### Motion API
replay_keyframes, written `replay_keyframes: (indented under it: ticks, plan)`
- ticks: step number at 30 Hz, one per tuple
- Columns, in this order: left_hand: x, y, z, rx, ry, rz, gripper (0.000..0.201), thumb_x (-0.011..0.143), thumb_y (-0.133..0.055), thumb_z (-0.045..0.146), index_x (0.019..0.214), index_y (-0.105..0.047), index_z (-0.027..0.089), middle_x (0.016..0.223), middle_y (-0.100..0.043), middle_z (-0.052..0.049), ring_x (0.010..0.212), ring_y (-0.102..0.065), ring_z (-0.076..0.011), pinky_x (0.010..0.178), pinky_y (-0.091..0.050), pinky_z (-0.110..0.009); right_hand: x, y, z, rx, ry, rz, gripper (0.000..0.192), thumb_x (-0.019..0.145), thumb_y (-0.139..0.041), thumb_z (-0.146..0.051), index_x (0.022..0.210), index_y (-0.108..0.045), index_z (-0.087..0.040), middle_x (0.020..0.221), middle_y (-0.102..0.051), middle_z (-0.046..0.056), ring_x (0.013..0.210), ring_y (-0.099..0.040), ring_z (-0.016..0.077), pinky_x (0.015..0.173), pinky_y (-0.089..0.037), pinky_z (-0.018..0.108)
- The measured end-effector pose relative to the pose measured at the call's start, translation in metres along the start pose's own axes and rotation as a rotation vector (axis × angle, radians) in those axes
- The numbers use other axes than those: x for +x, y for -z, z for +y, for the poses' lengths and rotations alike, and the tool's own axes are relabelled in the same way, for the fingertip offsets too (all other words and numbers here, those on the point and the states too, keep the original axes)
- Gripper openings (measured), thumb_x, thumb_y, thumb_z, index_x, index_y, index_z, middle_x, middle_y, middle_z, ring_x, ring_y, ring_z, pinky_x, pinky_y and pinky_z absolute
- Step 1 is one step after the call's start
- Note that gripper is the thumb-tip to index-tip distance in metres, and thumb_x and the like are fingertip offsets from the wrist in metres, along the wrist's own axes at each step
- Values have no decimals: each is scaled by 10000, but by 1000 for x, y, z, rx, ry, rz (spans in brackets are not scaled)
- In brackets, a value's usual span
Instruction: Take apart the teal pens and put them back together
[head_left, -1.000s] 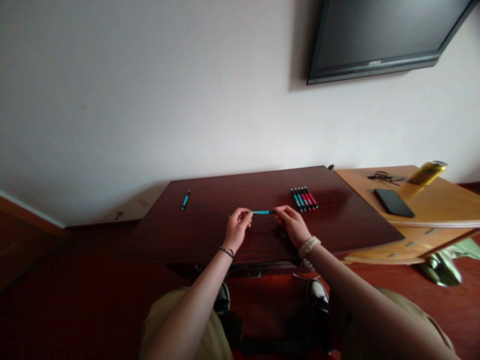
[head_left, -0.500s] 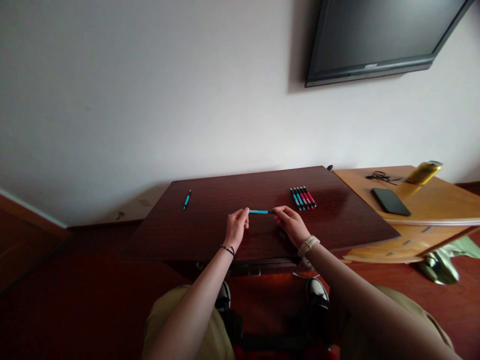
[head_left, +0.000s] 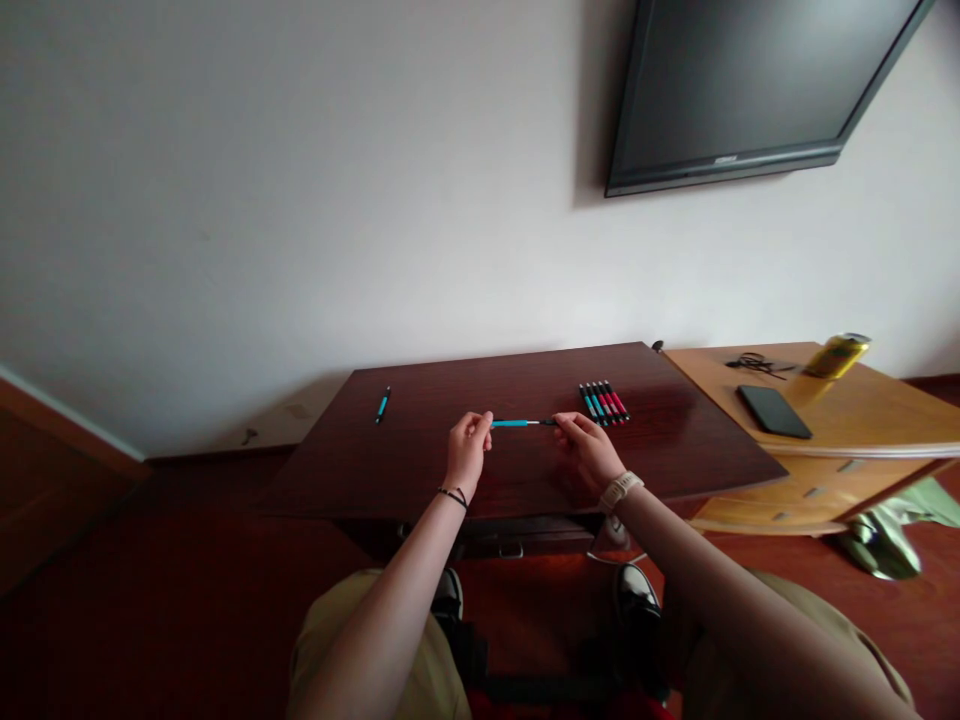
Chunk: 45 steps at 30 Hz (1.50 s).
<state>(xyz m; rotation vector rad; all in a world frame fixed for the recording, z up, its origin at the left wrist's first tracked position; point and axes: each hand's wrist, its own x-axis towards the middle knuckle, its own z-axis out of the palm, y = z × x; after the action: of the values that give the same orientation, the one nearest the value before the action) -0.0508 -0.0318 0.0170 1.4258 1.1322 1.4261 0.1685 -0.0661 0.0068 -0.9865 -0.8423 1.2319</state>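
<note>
My left hand (head_left: 469, 446) pinches the blue barrel of a pen (head_left: 511, 423) above the near part of the dark table. The fingers of my right hand (head_left: 586, 444) are closed on the pen's black end piece (head_left: 547, 422). Between barrel and end piece a thin pale rod, probably the refill, lies exposed. Behind my right hand a row of several pens (head_left: 604, 402), blue and red, rests side by side. A single blue pen (head_left: 383, 405) lies alone at the table's left.
The dark wooden table (head_left: 330, 450) stands against a white wall. To its right, a lighter wooden cabinet (head_left: 877, 420) bears a phone (head_left: 773, 411), a black cable (head_left: 757, 366) and a yellow can (head_left: 838, 356). A television (head_left: 742, 90) hangs above.
The black end piece has come away from the blue barrel, baring the pale rod between them. My hands have moved slightly apart. The view has shifted a little.
</note>
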Motion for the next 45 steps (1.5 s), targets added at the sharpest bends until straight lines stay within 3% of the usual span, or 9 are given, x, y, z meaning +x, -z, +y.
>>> replay_keyframes:
  ticks: [7, 15, 24, 27, 31, 35, 40, 45]
  plan:
    - [4, 18, 9, 2, -20, 69, 439, 915, -676, 573, 698, -565, 207, 569, -508, 36, 534, -453, -116, 554, -343, -261, 4, 7, -6, 64, 29, 20, 484, 651, -920, -599, 892, -723, -228, 762, -632, -11, 628, -516, 113, 568, -455, 256]
    - [2, 35, 11, 27, -37, 93, 445, 919, -674, 565, 679, -547, 212, 570, -503, 35, 552, -472, -123, 603, -399, -260, 7, 24, -9, 31, 72, 56, 474, 646, -919, -598, 878, -730, -230, 750, -644, -3, 612, -529, 125, 552, -464, 275]
    - [-2, 46, 10, 48, -38, 103, 442, 934, -662, 554, 678, -556, 211, 570, -509, 32, 557, -476, -125, 602, -394, -257, 11, 48, 1, -172, 29, 173, 495, 634, -901, -610, 867, -711, -217, 789, -738, 59, 678, -660, 199, 591, -532, 324]
    - [-2, 46, 10, 46, -33, 99, 438, 932, -664, 558, 686, -563, 210, 570, -509, 33, 560, -476, -126, 604, -393, -256, 15, 55, 6, -339, 62, 142, 415, 706, -850, -556, 888, -702, -213, 808, -755, 77, 723, -700, 231, 647, -547, 353]
    - [-3, 44, 10, 55, -41, 99, 431, 937, -658, 558, 695, -570, 212, 568, -508, 32, 561, -478, -129, 597, -384, -257, 15, 59, 10, -829, 224, 144, 244, 806, -764, -443, 914, -701, -234, 875, -765, 69, 827, -712, 251, 742, -507, 359]
    - [-5, 42, 12, 73, -47, 91, 434, 933, -658, 560, 691, -568, 212, 568, -517, 29, 556, -475, -129, 586, -363, -258, 9, 56, 13, -1216, 244, 112, 115, 878, -709, -360, 901, -680, -252, 849, -751, 49, 782, -682, 240, 682, -401, 322]
    - [-8, 36, 17, 68, -45, 87, 434, 927, -666, 560, 689, -567, 211, 567, -518, 28, 551, -471, -128, 584, -357, -263, 8, 49, 15, -1346, 251, 77, 82, 930, -676, -335, 931, -640, -261, 871, -746, 36, 762, -659, 228, 649, -329, 310]
    - [-7, 27, 21, 49, -52, 74, 428, 934, -666, 542, 684, -555, 212, 563, -510, 30, 546, -464, -125, 578, -352, -264, 16, 43, 21, -1370, 299, 27, 79, 923, -680, -278, 906, -610, -245, 945, -722, 50, 806, -640, 219, 671, -352, 310]
